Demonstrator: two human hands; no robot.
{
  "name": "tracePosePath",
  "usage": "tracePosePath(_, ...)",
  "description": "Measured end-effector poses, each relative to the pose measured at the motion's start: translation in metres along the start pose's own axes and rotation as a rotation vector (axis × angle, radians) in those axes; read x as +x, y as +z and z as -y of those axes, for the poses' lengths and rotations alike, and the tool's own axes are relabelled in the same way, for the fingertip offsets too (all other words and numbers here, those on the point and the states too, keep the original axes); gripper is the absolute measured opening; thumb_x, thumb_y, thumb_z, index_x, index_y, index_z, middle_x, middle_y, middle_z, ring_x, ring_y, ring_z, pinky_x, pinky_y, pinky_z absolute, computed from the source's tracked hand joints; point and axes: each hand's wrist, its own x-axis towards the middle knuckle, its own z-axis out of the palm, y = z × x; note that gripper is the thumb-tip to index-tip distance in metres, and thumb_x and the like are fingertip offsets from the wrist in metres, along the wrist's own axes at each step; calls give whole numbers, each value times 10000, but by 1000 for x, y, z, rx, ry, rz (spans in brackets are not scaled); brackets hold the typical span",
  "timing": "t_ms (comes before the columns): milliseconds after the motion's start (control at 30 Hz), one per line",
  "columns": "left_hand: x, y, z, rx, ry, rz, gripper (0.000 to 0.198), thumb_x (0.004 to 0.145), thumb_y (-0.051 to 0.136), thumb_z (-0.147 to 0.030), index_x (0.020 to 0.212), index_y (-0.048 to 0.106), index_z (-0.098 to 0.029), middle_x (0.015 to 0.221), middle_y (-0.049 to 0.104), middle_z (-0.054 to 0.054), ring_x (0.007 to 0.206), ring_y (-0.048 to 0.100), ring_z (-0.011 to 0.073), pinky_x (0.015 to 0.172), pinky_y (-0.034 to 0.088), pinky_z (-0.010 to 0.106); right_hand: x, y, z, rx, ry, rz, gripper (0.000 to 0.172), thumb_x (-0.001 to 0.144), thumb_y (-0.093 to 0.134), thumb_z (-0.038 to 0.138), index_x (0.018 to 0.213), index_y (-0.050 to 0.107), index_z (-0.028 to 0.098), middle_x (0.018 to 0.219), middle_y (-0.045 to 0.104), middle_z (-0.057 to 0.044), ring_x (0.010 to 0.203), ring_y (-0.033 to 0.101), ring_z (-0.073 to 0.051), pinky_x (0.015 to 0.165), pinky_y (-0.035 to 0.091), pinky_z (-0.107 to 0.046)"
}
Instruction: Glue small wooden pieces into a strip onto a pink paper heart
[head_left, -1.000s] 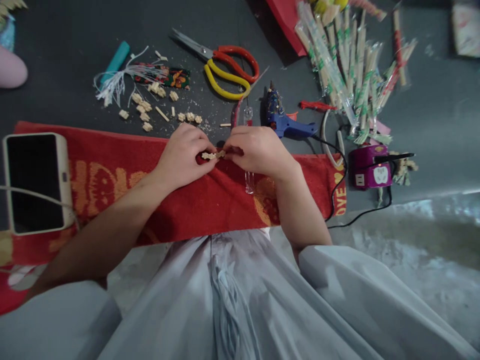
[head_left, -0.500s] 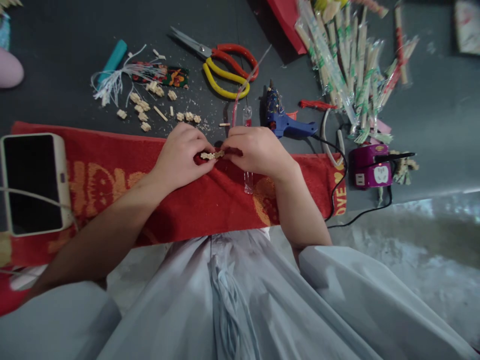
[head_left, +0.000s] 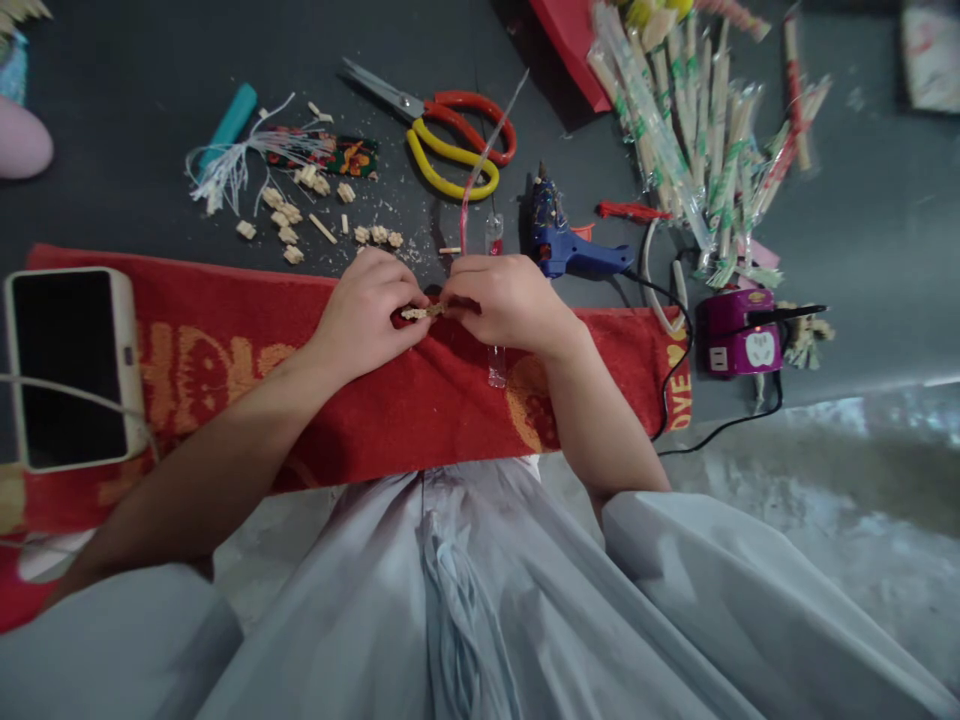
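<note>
My left hand (head_left: 373, 305) is closed in a pinch on a small knobbly strip of pale wooden pieces (head_left: 415, 314). At the strip's right end the fingers of my right hand (head_left: 501, 295) are pinched together on it too. Both hands are low over a folded red towel (head_left: 375, 420). A thin clear-and-red plastic strip (head_left: 484, 150) rises from behind my right hand; where its lower end goes is hidden. A clear plastic stick (head_left: 496, 368) lies under that hand. Small wooden clusters (head_left: 379, 236) lie just beyond my left hand.
Beyond the hands lie scissors (head_left: 450, 140) and a blue glue gun (head_left: 570, 245). Wrapped sticks (head_left: 690, 140) are heaped at upper right. A purple power socket (head_left: 742, 335) with black cables stands right; a white-framed phone (head_left: 71, 370) lies left. A white tassel (head_left: 232, 160) lies at the back left.
The plastic strip's upper tip has swung slightly left and up. Both hands keep their pinch on the wooden strip, with only a slight shift of the fingers.
</note>
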Motion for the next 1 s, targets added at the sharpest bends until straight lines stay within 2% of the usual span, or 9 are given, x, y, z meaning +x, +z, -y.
tracePosePath(233, 1, -1, 1, 46, -3, 16, 113, 937, 680, -316, 873, 743, -249, 944, 754, 47, 1086, 689, 303, 1027, 559, 516, -1, -5, 4, 6, 46, 16, 259, 944, 567, 171, 1015, 813, 205, 1043, 796, -92, 992, 682, -254, 736, 367, -359)
tracePosePath(467, 1, -2, 0, 66, -8, 32, 122, 926, 718, -342, 974, 762, -239, 964, 743, 56, 1080, 671, 312, 998, 546, 499, -3, -8, 0, 36, 44, 10, 279, 950, 577, 192, 1058, 833, 208, 1044, 787, -79, 984, 676, -233, 769, 396, -343)
tracePosePath(633, 1, 0, 2, 82, 37, 16, 163, 962, 672, -350, 955, 758, -213, 972, 746, 68, 1079, 678, 308, 985, 547, 485, -2, -6, -2, 40, 31, 6, 264, 944, 579, 182, 1040, 825, 182, 1034, 787, -93, 962, 682, -235, 766, 380, -348)
tracePosePath(833, 4, -2, 3, 84, 10, 75, 124, 940, 680, -328, 928, 738, -220, 984, 762, 62, 1065, 689, 311, 990, 547, 501, 0, -3, -1, 41, 19, 7, 230, 949, 565, 172, 987, 792, 190, 1005, 771, -84, 951, 665, -232, 747, 361, -348)
tracePosePath(1000, 4, -4, 3, 73, 33, 77, 116, 942, 656, -301, 910, 732, -218, 988, 769, 62, 1050, 695, 304, 980, 557, 495, 2, 0, -1, 20, -5, -5, 226, 926, 554, 145, 958, 775, 181, 969, 759, -85, 921, 656, -230, 739, 348, -352)
